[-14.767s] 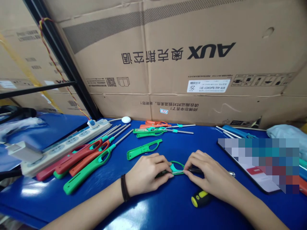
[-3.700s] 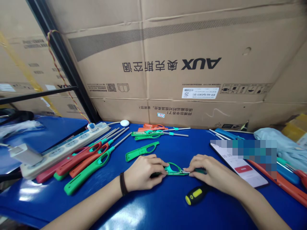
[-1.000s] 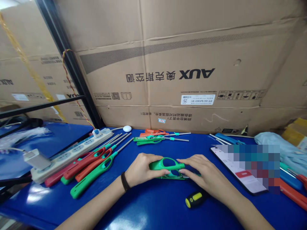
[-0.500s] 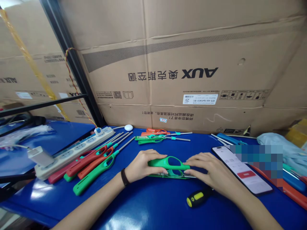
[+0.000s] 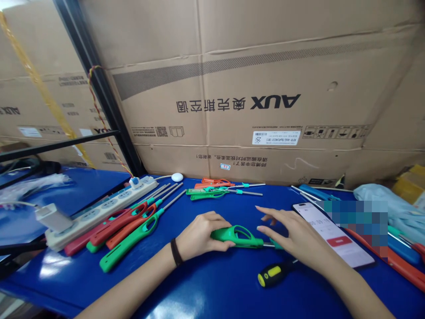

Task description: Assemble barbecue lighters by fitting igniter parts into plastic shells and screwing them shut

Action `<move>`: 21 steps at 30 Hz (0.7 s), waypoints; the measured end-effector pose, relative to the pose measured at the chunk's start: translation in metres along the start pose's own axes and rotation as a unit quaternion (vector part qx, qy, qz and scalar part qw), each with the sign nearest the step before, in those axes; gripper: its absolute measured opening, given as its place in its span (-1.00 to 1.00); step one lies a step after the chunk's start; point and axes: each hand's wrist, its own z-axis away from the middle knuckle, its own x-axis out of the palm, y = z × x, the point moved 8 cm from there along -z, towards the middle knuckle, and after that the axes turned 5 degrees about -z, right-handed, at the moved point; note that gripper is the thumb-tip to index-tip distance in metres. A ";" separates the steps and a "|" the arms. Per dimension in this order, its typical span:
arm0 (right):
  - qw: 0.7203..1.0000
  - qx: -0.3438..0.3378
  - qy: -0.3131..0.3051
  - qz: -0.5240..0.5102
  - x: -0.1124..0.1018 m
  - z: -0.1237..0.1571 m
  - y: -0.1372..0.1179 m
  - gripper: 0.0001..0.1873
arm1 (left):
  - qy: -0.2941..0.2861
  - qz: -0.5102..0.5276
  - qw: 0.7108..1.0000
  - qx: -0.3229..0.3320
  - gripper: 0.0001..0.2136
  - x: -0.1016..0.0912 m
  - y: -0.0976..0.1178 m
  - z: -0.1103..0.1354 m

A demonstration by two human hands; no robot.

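My left hand [image 5: 207, 237] is closed round the handle end of a green gas lighter [image 5: 247, 240], which lies along the table with its metal tube pointing right. Over the tube end hovers my right hand [image 5: 288, 230], fingers apart and free of the green body. Part of the tube and a teal piece on it pass behind my right fingers. Just below my right hand lies a black and yellow screwdriver [image 5: 275, 274], its shaft partly hidden.
Several red and green lighters [image 5: 129, 243] lie at left beside a white power strip [image 5: 109, 204]. Opened lighters [image 5: 212, 190] rest at the back, before a large cardboard box [image 5: 215, 110]. A phone [image 5: 335, 237] and more lighters [image 5: 407, 268] are on the right.
The green top half has gone down onto the lower half, so the lighter looks like one closed body. My right hand has let go and lifted off its tube end.
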 end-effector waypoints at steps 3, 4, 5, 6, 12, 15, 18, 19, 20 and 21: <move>1.000 0.006 -0.003 -0.002 0.002 -0.001 0.000 -0.52 | -0.004 -0.002 1.000 -0.002 -0.73 0.002 0.001 -0.001; 1.000 0.007 -0.004 -0.003 0.003 -0.001 -0.001 -0.53 | -0.006 -0.002 1.000 -0.004 -0.72 0.003 0.000 0.000; 1.000 0.008 -0.005 -0.003 0.003 -0.001 -0.001 -0.53 | -0.010 -0.001 1.000 -0.007 -0.71 0.004 -0.001 0.000; 1.000 0.009 -0.005 -0.004 0.003 0.000 0.000 -0.53 | -0.013 -0.001 1.000 -0.009 -0.71 0.005 -0.002 0.000; 1.000 0.015 -0.012 -0.007 0.003 0.000 0.000 -0.55 | -0.030 0.002 1.000 -0.006 -0.70 0.008 -0.004 0.000; 1.000 0.016 -0.014 -0.007 0.003 0.000 -0.002 -0.56 | -0.031 -0.006 0.999 -0.005 -0.69 0.009 -0.003 -0.001; 1.000 0.007 -0.009 -0.002 0.002 -0.001 -0.007 -0.58 | -0.027 -0.014 0.999 -0.015 -0.66 0.009 -0.003 -0.001; 1.000 -0.001 -0.009 0.000 0.002 -0.001 -0.009 -0.60 | -0.026 -0.014 0.999 -0.018 -0.65 0.009 -0.003 -0.001; 1.000 -0.013 -0.012 0.001 0.002 -0.001 -0.011 -0.64 | -0.025 -0.013 0.999 -0.022 -0.64 0.009 -0.004 -0.001; 0.999 -0.026 -0.018 0.001 0.003 -0.001 -0.013 -0.69 | -0.024 -0.011 0.999 -0.026 -0.64 0.009 -0.004 -0.001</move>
